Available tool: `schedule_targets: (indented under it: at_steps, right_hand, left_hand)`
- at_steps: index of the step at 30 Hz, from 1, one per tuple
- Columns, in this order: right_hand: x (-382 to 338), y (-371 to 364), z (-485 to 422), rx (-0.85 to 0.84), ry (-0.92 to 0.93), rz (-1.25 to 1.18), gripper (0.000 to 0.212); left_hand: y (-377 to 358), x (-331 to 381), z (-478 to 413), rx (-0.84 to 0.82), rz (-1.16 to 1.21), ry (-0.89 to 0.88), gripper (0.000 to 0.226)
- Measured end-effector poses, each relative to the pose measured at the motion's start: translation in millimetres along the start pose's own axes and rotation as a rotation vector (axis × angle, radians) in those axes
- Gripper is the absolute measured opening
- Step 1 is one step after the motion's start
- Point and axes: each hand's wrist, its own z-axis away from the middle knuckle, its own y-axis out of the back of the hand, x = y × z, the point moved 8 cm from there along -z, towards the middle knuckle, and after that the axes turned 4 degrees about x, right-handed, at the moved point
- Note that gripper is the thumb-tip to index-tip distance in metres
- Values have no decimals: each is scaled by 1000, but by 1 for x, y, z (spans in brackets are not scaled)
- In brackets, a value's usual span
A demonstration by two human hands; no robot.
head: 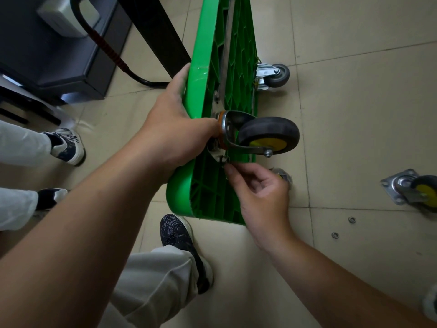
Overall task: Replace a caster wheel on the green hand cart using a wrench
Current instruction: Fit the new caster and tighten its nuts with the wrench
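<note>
At the near corner of the cart's ribbed underside, the right grip (262, 195) pinches a small fastener (223, 159) between thumb and fingertip, at the edge of a caster's mounting plate. Just above it, the left grip (170, 129) is clenched over the upper edge of the green hand cart (201, 91), which stands on its side on the floor (354, 114). Two casters are mounted on the cart: one black caster wheel (269, 134) with a yellow hub beside the fastener, and one grey caster (279, 75) farther along the lower edge. One loose caster (416, 192) lies on the floor well to the right, with two washers (352, 219) near it.
</note>
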Motion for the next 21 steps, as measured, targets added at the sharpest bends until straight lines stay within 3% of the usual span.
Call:
schedule_targets:
  at_steps: [8, 12, 17, 21]
  right_hand:
    - [-6, 0, 1, -37, 70, 41, 27]
    - [1, 1, 0, -36, 19, 100, 13]
    - [-7, -1, -1, -86, 104, 125, 28]
    - [-5, -1, -4, -94, 74, 169, 19]
  left_hand:
    - [-1, 2, 2, -3, -12, -1, 90]
    - [-1, 3, 2, -2, -13, -4, 89]
    - [0, 2, 2, 8, -6, 5, 88]
    - [0, 2, 2, 22, -3, 4, 90]
